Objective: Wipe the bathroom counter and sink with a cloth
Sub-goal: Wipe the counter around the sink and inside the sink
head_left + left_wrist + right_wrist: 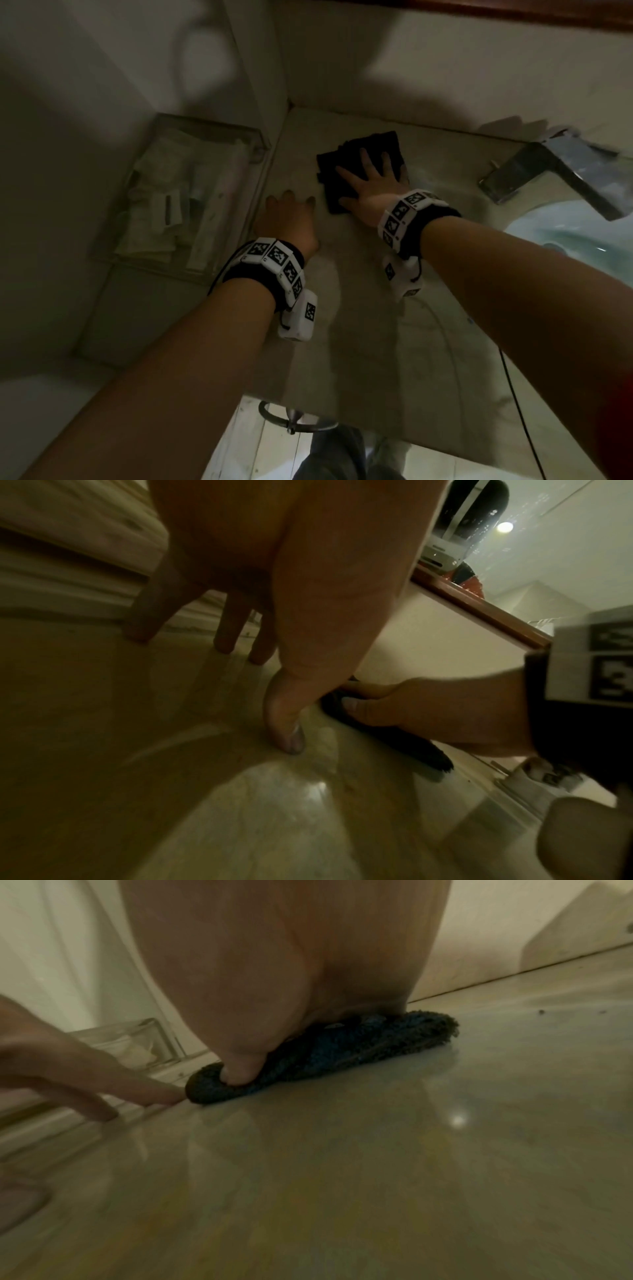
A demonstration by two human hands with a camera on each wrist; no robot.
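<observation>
Pressing cloth [342,1045], right hand [371,192] flat.

the head view looks steeply down from above; both wrist views sit low, skimming the surface [377,1150] past the fingers [232,626], sharing the dark cloth [356,161].

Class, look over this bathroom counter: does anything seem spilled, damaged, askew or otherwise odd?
Little stands out. A few dark specks lie on the counter near the back wall, not yet wiped. The right hand presses the dark cloth flat; the left hand rests on the counter beside it.
</observation>
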